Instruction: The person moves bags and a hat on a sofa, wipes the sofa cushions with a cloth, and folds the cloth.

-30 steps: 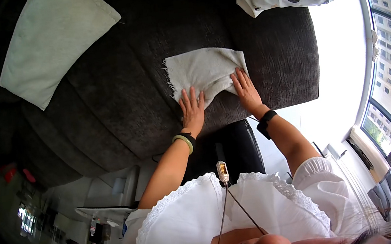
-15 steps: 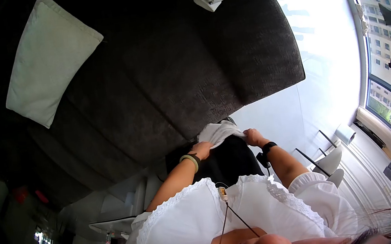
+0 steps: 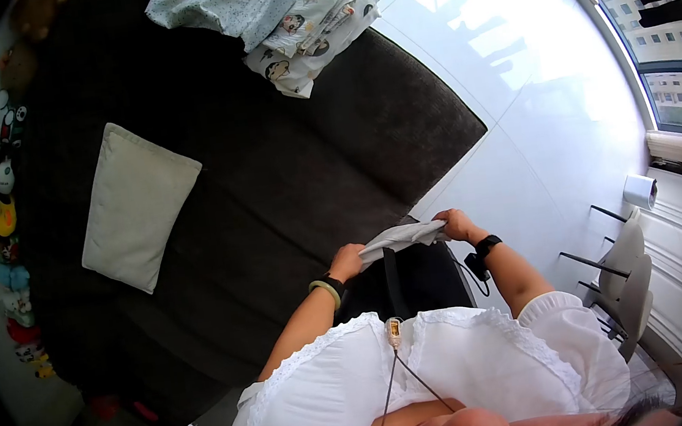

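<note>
A light grey-white piece of cloth [image 3: 400, 241] is stretched in a bunched strip between my two hands, in front of my body. My left hand [image 3: 349, 261] grips one end with fingers closed round it. At the other end, my right hand [image 3: 457, 226] pinches the fabric. What kind of item the cloth is, I cannot tell. Just beyond it lies the dark brown sofa [image 3: 285, 177], and below it are my black-clad legs [image 3: 368, 295].
A pale cushion [image 3: 140, 205] lies on the sofa. Folded printed fabrics [image 3: 310, 29] are piled at its far end. Plush toys [image 3: 6, 220] line the left side. Chairs [image 3: 626, 280] stand to the right on the white tiled floor [image 3: 520, 148], below a window [image 3: 676, 99].
The cloth has gone from a bunched, drooping shape to a flatter strip pulled between my hands. My hands are slightly farther apart and higher. The view has turned, showing more toys and fabrics.
</note>
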A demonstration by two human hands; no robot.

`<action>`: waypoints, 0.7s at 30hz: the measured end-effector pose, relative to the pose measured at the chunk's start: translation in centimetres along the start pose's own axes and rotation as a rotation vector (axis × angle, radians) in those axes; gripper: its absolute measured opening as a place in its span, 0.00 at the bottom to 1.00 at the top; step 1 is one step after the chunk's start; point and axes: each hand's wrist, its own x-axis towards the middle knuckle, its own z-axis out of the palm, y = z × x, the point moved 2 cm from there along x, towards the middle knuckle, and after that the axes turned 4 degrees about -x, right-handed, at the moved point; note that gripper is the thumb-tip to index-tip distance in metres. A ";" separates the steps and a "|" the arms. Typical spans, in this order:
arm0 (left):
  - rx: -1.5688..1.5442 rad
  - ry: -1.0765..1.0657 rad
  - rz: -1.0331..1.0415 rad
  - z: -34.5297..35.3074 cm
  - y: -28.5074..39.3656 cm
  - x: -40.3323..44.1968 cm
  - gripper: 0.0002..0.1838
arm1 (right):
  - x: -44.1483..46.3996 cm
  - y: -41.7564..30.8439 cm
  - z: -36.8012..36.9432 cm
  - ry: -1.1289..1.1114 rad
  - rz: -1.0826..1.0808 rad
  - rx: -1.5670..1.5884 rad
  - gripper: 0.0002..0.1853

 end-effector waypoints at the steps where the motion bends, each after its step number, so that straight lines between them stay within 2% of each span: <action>1: -0.013 -0.010 -0.011 -0.3 1.1 -0.2 0.13 | -0.8 -0.5 -0.7 0.047 -0.027 0.003 0.16; 4: -0.317 -0.175 -0.258 -1.0 5.0 -1.3 0.14 | -2.0 -0.1 -1.6 0.109 -0.052 0.136 0.18; 5: -0.365 -0.204 -0.252 -0.9 5.1 -1.5 0.12 | -2.8 -0.5 -2.2 0.134 -0.076 0.170 0.20; 8: -0.520 -0.136 0.051 0.4 3.0 -1.0 0.11 | -5.3 -3.4 -4.7 0.135 -0.132 0.297 0.23; 9: -0.587 -0.158 0.043 0.9 1.9 -0.8 0.13 | -6.2 -4.8 -5.6 0.100 -0.139 0.377 0.23; 11: -0.498 -0.089 0.121 -0.3 3.1 -2.3 0.14 | -7.3 -8.3 -7.8 0.063 -0.195 0.476 0.25; 12: -0.448 -0.050 0.160 -1.5 4.0 -3.0 0.15 | -6.8 -9.3 -8.7 0.047 -0.265 0.418 0.26; 13: -0.408 -0.097 0.040 -2.7 4.4 -3.2 0.19 | -6.1 -10.1 -9.6 0.027 -0.332 0.362 0.26; 14: -0.364 -0.054 0.049 -4.1 4.9 -3.2 0.20 | -5.3 -10.9 -10.3 0.005 -0.394 0.310 0.27; 15: -0.321 -0.014 0.056 -5.4 5.3 -2.8 0.20 | -4.2 -11.9 -11.3 0.006 -0.380 0.201 0.27; 18: -0.264 0.166 0.128 -10.6 7.1 -0.1 0.21 | -1.0 -16.4 -15.9 0.219 -0.476 -0.272 0.27; 21: -0.179 0.511 0.252 -16.7 9.9 3.0 0.18 | 2.4 -21.4 -20.6 0.474 -0.601 -0.402 0.23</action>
